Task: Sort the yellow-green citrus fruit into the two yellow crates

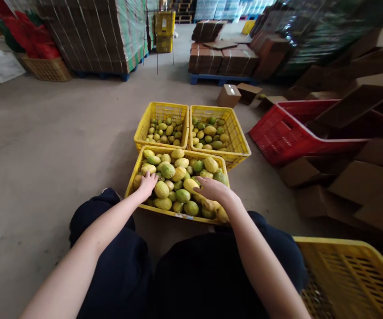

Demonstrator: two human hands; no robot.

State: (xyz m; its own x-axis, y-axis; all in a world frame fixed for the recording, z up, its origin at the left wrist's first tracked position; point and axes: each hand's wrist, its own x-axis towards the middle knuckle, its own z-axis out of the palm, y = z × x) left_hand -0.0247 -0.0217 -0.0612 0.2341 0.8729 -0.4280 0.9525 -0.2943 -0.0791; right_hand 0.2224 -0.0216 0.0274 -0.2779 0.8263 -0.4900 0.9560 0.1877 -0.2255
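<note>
In front of me a yellow plastic crate (134, 180) is heaped with oval yellow and green fruits (162, 189), some smooth, some ridged; I cannot tell their exact kind. My left hand (149, 182) rests on fruits at the crate's left side, fingers slightly bent and apart, with no fruit visibly gripped. Over the right half of the heap, my right hand (214, 188) reaches inward with fingers stretched and thumb apart. Its fingertips are beside a yellow fruit (190, 185); the palm side is hidden.
Behind stand two more yellow crates, a left one (139, 128) and a right one (241, 133), partly filled with similar fruits. A red crate (271, 137) and cardboard boxes (366, 186) crowd the right. Another yellow crate (354, 266) is at lower right. Loaded pallets (223, 60) stand farther back.
</note>
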